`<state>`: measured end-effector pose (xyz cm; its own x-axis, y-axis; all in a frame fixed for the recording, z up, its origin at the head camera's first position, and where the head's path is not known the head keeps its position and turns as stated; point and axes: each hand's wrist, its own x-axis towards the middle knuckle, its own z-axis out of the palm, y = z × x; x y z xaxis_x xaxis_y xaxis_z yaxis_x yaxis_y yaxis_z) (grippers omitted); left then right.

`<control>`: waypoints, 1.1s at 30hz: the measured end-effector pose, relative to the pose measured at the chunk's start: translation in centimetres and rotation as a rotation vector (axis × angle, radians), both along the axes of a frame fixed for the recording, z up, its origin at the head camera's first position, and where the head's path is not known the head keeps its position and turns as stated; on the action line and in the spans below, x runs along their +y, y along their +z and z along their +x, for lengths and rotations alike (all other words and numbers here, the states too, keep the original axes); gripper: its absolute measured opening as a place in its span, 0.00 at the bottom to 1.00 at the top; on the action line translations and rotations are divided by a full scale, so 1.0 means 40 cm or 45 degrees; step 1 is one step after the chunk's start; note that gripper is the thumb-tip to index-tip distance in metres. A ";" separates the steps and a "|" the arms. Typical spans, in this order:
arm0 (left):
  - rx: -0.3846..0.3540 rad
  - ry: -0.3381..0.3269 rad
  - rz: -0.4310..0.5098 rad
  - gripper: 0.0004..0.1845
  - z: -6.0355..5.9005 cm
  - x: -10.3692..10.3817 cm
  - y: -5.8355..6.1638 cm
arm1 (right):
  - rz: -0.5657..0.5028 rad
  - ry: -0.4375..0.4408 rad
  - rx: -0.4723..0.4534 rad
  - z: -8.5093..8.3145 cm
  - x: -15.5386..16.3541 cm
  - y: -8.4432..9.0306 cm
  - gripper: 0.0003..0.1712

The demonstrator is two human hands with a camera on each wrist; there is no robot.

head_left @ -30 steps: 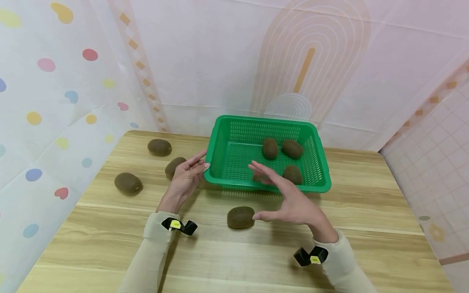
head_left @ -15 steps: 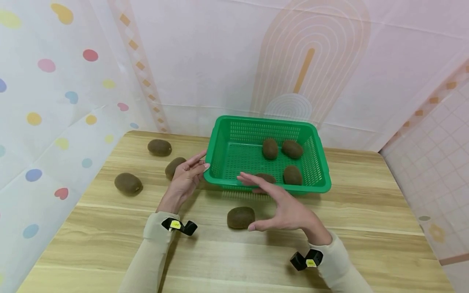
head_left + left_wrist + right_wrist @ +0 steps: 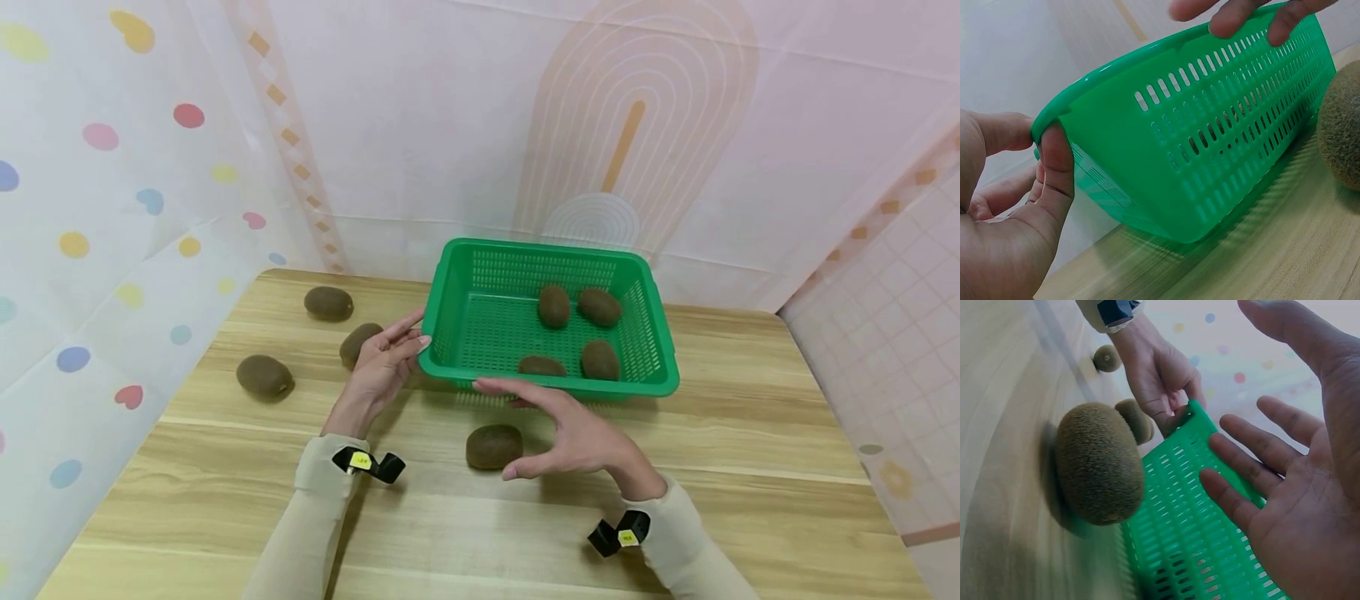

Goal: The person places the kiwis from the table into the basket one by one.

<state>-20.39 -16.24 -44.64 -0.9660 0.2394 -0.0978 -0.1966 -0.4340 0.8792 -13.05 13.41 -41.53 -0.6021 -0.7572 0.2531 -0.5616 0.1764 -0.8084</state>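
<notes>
My left hand (image 3: pixel 380 372) pinches the left front corner of a green plastic basket (image 3: pixel 450 372); the left wrist view shows thumb and fingers on its rim (image 3: pixel 1100 74). Several brown kiwis lie inside toward the basket's right half, among them one kiwi (image 3: pixel 554 307) near the middle and another (image 3: pixel 542 366) partly hidden by the front rim. My right hand (image 3: pixel 581 433) hovers in front of the basket, thumb and fingers spread apart, holding nothing. Just left of its thumb a kiwi (image 3: pixel 494 447) lies on the table, large in the right wrist view (image 3: pixel 1099 464).
Left of the basket, three kiwis rest on the wooden table (image 3: pixel 465 542): one at the back (image 3: pixel 328 303), one (image 3: pixel 264 377) farther left, and one (image 3: pixel 358 343) partly behind my left hand. A patterned cloth (image 3: pixel 420 125) hangs behind the table.
My right hand has moved back from over the basket, down and left toward the front kiwi, uncovering the kiwi by the front rim. My left hand stays on the basket.
</notes>
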 end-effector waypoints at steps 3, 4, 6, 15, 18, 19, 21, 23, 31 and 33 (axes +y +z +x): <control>0.000 0.000 0.000 0.35 0.000 0.000 -0.001 | -0.003 0.020 -0.023 -0.003 -0.004 -0.007 0.54; 0.002 0.001 -0.002 0.35 0.000 0.000 -0.001 | -0.003 0.027 -0.031 -0.003 -0.005 -0.009 0.54; 0.003 0.002 -0.006 0.34 0.001 -0.001 -0.002 | 0.001 0.040 -0.053 -0.005 -0.006 -0.014 0.53; 0.007 -0.002 0.003 0.34 0.002 0.000 -0.002 | 0.080 -0.023 -0.205 -0.007 -0.002 -0.047 0.50; 0.006 -0.002 0.002 0.34 0.001 0.001 -0.001 | 0.101 -0.047 -0.233 -0.009 -0.002 -0.063 0.49; 0.006 -0.001 0.002 0.34 0.001 0.001 -0.001 | 0.104 -0.050 -0.240 -0.009 -0.002 -0.068 0.49; 0.006 -0.001 -0.002 0.34 0.000 0.001 -0.001 | 0.122 -0.067 -0.256 -0.010 -0.002 -0.077 0.48; 0.005 -0.002 -0.004 0.34 0.000 0.001 -0.001 | 0.138 -0.079 -0.264 -0.010 -0.004 -0.084 0.48; 0.012 -0.005 0.003 0.34 0.000 -0.001 -0.002 | 0.198 -0.107 -0.240 -0.012 -0.011 -0.102 0.47; 0.013 -0.005 0.002 0.34 0.000 -0.001 -0.002 | 0.209 -0.111 -0.223 -0.013 -0.011 -0.105 0.46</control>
<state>-20.40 -16.27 -44.73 -0.9659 0.2435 -0.0876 -0.1894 -0.4345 0.8805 -13.58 12.95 -45.71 -0.6905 -0.7231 0.0173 -0.3928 0.3548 -0.8484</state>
